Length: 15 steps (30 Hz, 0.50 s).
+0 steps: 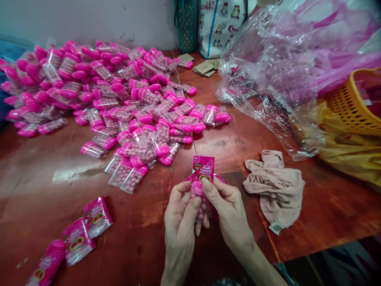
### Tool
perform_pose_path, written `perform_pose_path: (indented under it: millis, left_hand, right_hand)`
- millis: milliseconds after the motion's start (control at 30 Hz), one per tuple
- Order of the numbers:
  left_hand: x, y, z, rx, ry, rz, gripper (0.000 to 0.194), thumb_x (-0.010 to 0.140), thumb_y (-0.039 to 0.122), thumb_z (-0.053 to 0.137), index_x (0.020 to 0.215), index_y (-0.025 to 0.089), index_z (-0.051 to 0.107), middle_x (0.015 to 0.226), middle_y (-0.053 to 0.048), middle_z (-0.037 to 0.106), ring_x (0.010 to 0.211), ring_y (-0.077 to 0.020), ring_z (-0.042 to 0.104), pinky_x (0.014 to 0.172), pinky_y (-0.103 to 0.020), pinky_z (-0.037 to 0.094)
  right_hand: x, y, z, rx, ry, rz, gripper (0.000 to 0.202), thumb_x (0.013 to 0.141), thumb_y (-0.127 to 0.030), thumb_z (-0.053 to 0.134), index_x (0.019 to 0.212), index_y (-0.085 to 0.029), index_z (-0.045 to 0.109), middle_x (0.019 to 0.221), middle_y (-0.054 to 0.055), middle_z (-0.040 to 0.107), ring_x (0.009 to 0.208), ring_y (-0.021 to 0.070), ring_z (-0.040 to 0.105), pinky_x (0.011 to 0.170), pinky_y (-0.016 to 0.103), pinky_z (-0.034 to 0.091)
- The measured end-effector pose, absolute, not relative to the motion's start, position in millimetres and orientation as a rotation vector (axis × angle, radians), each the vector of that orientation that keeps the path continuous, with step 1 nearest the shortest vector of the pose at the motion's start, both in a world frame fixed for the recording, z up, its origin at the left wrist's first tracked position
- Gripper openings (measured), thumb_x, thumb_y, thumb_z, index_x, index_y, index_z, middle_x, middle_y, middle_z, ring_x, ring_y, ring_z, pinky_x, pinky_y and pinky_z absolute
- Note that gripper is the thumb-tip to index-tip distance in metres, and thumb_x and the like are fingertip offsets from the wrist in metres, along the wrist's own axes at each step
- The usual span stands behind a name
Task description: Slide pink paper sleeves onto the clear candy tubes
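Between my two hands is a small clear pack of pink balls, with a printed pink label standing up at its top. My left hand grips the pack from the left, its thumb on the clear front. On the right, my right hand pinches the label, its thumb pressed on the printed face. More pink printed material sticks out behind the fingers. A large heap of pink-capped clear packs lies beyond my hands and to the left. Several labelled packs rest at the lower left.
A crumpled pale cloth lies right of my hands. Clear and pink plastic bags, a yellow basket and a yellow bag fill the right side. Brown cards and a printed white bag are at the back.
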State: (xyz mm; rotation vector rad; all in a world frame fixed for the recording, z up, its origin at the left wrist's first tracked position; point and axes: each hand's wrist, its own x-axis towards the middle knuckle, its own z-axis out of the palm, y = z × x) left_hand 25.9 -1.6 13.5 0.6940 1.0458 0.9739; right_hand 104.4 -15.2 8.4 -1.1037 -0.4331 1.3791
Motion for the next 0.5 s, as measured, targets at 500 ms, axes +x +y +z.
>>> perform_pose_path:
  millis: [500]
  left_hand:
    - [30.8,-3.9,11.8,0.609,1.010,0.997,0.019,0.080,0.026,0.059,0.098,0.019,0.059,0.060,0.003,0.055,0.040,-0.0039,0.042,0.036,-0.012,0.032]
  right_hand:
    - [106.1,-30.5,11.5,-1.424,-0.768,1.103,0.015,0.084,-0.032,0.056,0.083,-0.019,0.063,0.075,0.001,0.056,0.069,0.0135,0.054,0.055,0.021,0.046]
